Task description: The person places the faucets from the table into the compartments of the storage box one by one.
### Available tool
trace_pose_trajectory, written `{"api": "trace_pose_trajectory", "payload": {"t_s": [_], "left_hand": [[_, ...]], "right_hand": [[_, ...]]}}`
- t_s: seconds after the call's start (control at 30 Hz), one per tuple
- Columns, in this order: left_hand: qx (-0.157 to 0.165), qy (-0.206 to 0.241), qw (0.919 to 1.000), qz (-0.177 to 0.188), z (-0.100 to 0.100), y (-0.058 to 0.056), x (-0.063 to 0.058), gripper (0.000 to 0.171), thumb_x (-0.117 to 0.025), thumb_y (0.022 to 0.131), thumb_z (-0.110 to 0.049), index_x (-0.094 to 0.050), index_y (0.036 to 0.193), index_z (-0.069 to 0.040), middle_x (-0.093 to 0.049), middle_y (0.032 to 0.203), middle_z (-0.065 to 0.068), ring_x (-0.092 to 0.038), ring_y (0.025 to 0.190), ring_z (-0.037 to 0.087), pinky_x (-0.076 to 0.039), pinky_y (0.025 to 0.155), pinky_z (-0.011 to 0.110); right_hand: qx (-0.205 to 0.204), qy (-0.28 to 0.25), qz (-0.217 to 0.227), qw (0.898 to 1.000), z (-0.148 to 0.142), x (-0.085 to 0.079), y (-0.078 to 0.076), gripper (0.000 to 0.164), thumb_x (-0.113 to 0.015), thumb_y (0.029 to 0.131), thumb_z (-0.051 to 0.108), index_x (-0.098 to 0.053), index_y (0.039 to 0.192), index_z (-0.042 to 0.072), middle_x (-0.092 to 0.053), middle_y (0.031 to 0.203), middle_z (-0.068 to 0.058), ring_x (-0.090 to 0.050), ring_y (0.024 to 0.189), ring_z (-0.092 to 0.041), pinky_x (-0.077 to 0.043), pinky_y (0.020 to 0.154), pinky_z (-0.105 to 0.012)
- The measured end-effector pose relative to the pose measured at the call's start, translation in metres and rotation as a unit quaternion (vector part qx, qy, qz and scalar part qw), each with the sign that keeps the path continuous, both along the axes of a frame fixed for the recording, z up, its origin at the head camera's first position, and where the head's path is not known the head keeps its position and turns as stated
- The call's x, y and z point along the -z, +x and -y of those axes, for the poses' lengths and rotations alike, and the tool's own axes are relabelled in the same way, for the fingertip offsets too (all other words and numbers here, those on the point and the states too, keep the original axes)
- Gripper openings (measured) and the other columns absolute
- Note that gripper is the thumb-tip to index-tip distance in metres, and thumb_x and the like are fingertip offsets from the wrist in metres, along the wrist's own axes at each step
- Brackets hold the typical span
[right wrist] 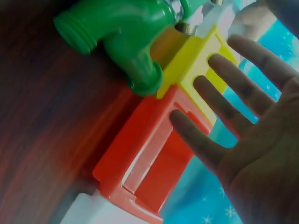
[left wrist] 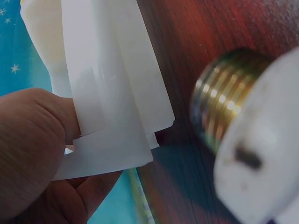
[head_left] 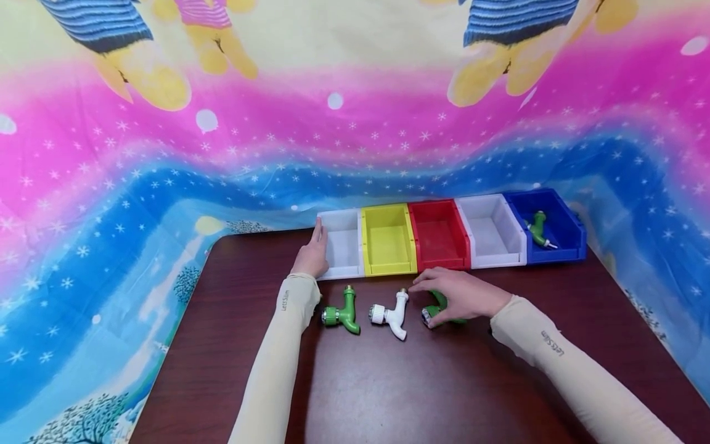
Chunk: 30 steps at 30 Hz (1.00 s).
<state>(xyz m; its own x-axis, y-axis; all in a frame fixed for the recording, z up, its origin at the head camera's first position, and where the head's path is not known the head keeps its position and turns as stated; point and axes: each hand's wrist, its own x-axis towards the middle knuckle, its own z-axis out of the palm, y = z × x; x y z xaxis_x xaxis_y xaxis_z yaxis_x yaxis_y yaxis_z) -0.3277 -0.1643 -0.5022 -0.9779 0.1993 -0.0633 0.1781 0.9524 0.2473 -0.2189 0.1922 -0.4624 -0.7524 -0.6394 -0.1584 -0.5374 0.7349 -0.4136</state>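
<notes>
My left hand (head_left: pixel 312 256) is at the left white bin (head_left: pixel 342 271), its thumb and fingers on either side of the bin's wall (left wrist: pixel 107 154) in the left wrist view. Above a green tap (head_left: pixel 435 313), my right hand (head_left: pixel 466 295) hovers with fingers spread and the thumb low beside the tap's knob. The right wrist view shows this green tap (right wrist: pixel 126 42) apart from the outstretched fingers (right wrist: pixel 243 65). To its left on the table lie a white tap (head_left: pixel 396 317) and another green tap (head_left: pixel 349 314). A white piece with a brass threaded end (left wrist: pixel 224 98) looms close to the left wrist camera.
Joined to the left bin in a row are a yellow bin (head_left: pixel 388 269), a red bin (head_left: pixel 444 263), a second white bin (head_left: pixel 499 259) and a blue bin (head_left: pixel 560 253). A green tap (head_left: pixel 538 229) lies in the blue one. Patterned cloth (head_left: pixel 333 142) hangs behind the brown table (head_left: pixel 432 394).
</notes>
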Motion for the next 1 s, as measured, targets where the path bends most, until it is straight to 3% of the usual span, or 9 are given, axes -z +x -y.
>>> {"api": "trace_pose_trajectory", "payload": {"t_s": [0.23, 0.53, 0.73, 1.0], "left_hand": [[-0.002, 0.0, 1.0, -0.002, -0.003, 0.002, -0.001, 0.089, -0.061, 0.09, 0.008, -0.016, 0.166, -0.003, 0.009, 0.176, 0.006, -0.05, 0.05, 0.02, -0.044, 0.053, 0.03], [-0.002, 0.003, 1.0, 0.005, 0.001, 0.005, -0.005, 0.089, -0.06, 0.091, 0.008, -0.013, 0.166, -0.003, 0.012, 0.176, 0.006, -0.049, 0.049, 0.019, -0.042, 0.052, 0.029], [0.005, 0.007, 0.9999, -0.008, 0.002, 0.0, -0.004, 0.087, -0.058, 0.092, 0.008, -0.014, 0.166, -0.002, 0.012, 0.176, 0.006, -0.047, 0.048, 0.018, -0.041, 0.05, 0.029], [0.0, 0.005, 0.9999, 0.013, 0.001, 0.001, -0.002, 0.089, -0.058, 0.092, 0.008, -0.011, 0.167, -0.004, 0.016, 0.175, 0.004, -0.049, 0.048, 0.019, -0.041, 0.05, 0.028]], "right_hand": [[-0.014, 0.026, 0.02, 0.999, -0.002, 0.011, -0.001, 0.063, -0.099, 0.067, 0.026, -0.073, 0.125, 0.025, -0.064, 0.12, 0.005, -0.058, 0.115, -0.016, -0.058, 0.095, -0.042], [-0.03, 0.059, 0.02, 0.998, 0.005, 0.015, -0.008, 0.048, -0.097, 0.07, 0.026, -0.077, 0.113, 0.028, -0.065, 0.109, 0.007, -0.058, 0.107, -0.013, -0.057, 0.091, -0.037], [-0.036, 0.065, 0.019, 0.997, 0.007, 0.009, -0.011, 0.046, -0.094, 0.075, 0.025, -0.078, 0.118, 0.026, -0.068, 0.11, 0.007, -0.059, 0.109, -0.016, -0.058, 0.093, -0.039], [-0.042, 0.046, 0.023, 0.998, 0.007, 0.005, -0.004, 0.053, -0.089, 0.082, 0.025, -0.072, 0.132, 0.022, -0.067, 0.117, 0.006, -0.06, 0.109, -0.015, -0.058, 0.094, -0.037]]}}
